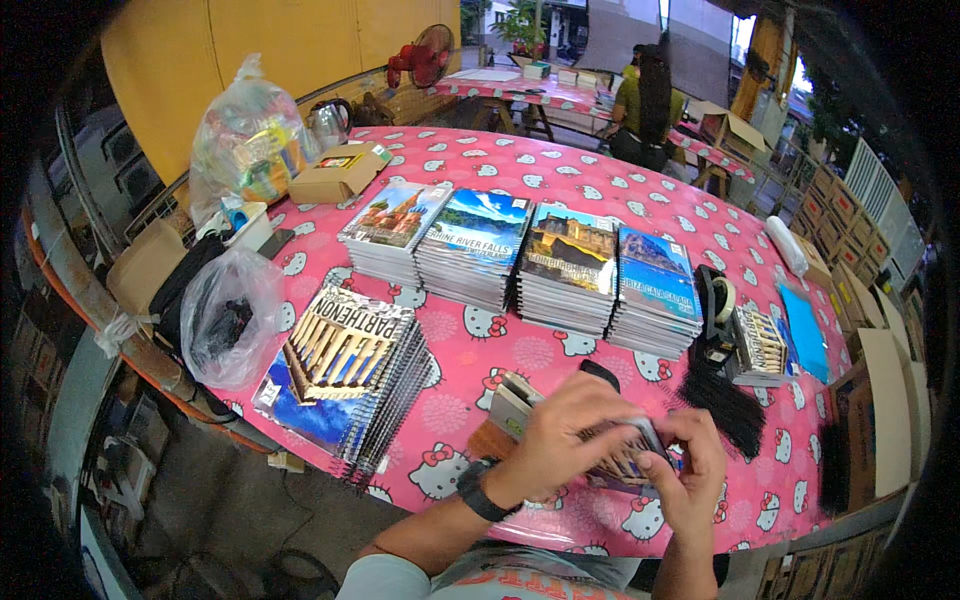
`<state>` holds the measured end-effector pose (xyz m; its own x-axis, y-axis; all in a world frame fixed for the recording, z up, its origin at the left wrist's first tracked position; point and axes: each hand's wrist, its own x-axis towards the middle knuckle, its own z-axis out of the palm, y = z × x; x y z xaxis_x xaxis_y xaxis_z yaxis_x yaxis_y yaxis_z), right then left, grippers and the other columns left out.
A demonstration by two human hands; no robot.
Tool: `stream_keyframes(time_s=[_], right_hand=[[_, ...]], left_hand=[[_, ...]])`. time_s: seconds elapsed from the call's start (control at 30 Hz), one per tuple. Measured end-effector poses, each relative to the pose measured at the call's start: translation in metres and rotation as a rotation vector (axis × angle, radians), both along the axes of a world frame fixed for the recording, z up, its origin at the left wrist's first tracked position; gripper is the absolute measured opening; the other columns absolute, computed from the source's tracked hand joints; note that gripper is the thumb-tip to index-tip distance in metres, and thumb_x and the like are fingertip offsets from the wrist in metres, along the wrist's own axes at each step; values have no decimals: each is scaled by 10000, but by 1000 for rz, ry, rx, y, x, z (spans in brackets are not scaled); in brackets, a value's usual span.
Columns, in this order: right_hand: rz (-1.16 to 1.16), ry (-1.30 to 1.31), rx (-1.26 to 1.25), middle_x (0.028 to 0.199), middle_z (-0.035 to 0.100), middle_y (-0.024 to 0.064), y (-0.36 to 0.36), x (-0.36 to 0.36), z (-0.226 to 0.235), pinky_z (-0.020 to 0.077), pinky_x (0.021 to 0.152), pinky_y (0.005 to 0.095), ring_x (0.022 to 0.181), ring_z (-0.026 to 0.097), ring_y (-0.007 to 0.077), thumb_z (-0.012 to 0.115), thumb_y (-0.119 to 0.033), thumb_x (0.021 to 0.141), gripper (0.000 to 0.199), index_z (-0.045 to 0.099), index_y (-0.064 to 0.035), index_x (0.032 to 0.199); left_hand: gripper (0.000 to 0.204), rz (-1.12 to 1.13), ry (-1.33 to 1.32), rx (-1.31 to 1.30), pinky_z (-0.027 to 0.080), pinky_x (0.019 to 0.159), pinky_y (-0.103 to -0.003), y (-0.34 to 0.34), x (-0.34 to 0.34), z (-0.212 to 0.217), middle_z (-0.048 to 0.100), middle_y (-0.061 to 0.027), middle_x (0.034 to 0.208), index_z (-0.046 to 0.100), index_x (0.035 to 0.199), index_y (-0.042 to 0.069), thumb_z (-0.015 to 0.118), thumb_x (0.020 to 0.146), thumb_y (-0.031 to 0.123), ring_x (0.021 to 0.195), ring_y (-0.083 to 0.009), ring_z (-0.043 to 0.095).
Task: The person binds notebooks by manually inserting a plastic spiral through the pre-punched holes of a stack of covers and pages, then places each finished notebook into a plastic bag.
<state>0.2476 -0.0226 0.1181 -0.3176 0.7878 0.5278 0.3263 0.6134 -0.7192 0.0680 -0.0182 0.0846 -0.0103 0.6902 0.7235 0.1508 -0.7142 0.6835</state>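
- Two hands, left hand [556, 432] and right hand [693, 470], together clasp a small spiral-bound notebook with a picture cover [628, 458], steadying it just above the pink cartoon-print worktop [560, 352].
- Four stacks of picture-cover notebooks [520, 255] stand side by side beyond, within reach.

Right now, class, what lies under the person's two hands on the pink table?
Both hands, left hand and right hand, grip a small dark booklet above the pink patterned tablecloth. The fingers hide most of its cover, so its picture cannot be made out.

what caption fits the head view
Both hands grip a small notebook over a pink table stacked with spiral notebooks.
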Motion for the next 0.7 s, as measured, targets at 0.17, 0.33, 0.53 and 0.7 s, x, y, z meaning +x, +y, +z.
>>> stream_keyframes(time_s=[0.17, 0.33, 0.53, 0.7], right_hand=[[-64, 229, -59, 734, 501, 58, -13, -5, -7, 379, 592, 252, 667, 474, 141, 750, -85, 654, 239, 569, -9, 790], [-27, 122, 97, 727, 503, 77, -14, 5, -3, 384, 577, 273, 654, 482, 173, 762, -102, 635, 251, 570, -12, 769], [-31, -48, 194, 715, 526, 112, -15, 13, 4, 403, 556, 304, 635, 511, 223, 736, -114, 665, 222, 576, -4, 775], [-110, -162, 268, 745, 565, 143, -17, 10, 7, 430, 565, 342, 649, 538, 280, 636, -89, 765, 137, 579, 12, 840]], left_hand=[[201, -171, -9, -89, 468, 703, -307, -9, 8, 7, 643, -72, 824, 685, 902, 33, 728, 706, 40, 782, -202, 603], [169, -232, 6, -91, 475, 692, -308, -13, 10, 10, 649, -73, 826, 668, 860, 29, 728, 702, 24, 774, -204, 602], [162, -178, 14, -42, 476, 685, -310, -15, 16, 10, 643, -72, 813, 652, 846, 26, 726, 702, 25, 767, -207, 602], [190, -103, 66, -26, 474, 675, -312, -14, 21, 9, 632, -79, 817, 636, 884, 19, 720, 715, 45, 762, -221, 602]])
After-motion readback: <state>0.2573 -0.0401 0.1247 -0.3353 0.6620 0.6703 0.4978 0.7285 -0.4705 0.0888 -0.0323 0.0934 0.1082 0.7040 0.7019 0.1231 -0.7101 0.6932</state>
